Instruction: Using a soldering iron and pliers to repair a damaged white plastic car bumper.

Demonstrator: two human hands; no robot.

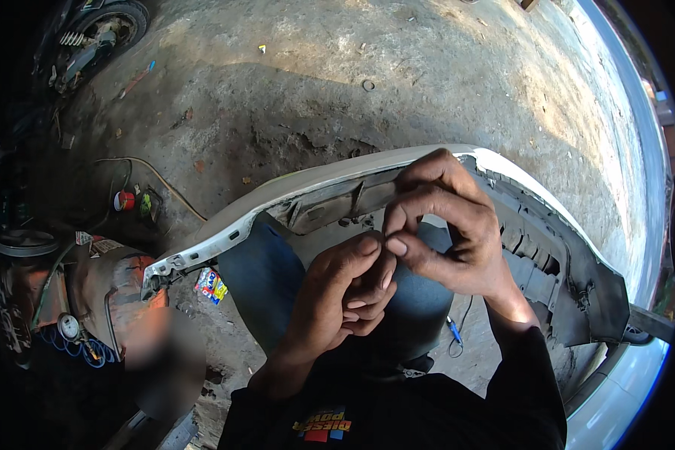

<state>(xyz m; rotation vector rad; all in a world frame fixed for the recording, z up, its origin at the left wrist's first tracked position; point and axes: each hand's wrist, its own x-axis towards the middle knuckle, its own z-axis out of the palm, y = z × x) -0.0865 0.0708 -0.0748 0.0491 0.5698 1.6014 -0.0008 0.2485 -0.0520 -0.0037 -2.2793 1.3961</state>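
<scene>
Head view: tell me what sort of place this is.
Probably a vehicle repair workshop: it shows what looks like a detached car bumper, an orange tank with a dial gauge, and part of a motorcycle at upper left.

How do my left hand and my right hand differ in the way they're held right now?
Your left hand sits lower in the view; your right hand is higher. The left hand's fingers curl inward, bunched together, while the right hand's arch, leaving a gap above the thumb. The left hand's thumb points up and rightward; the right hand's points left. Both are bare, fingertips close together; whether they hold anything small is unclear.
</scene>
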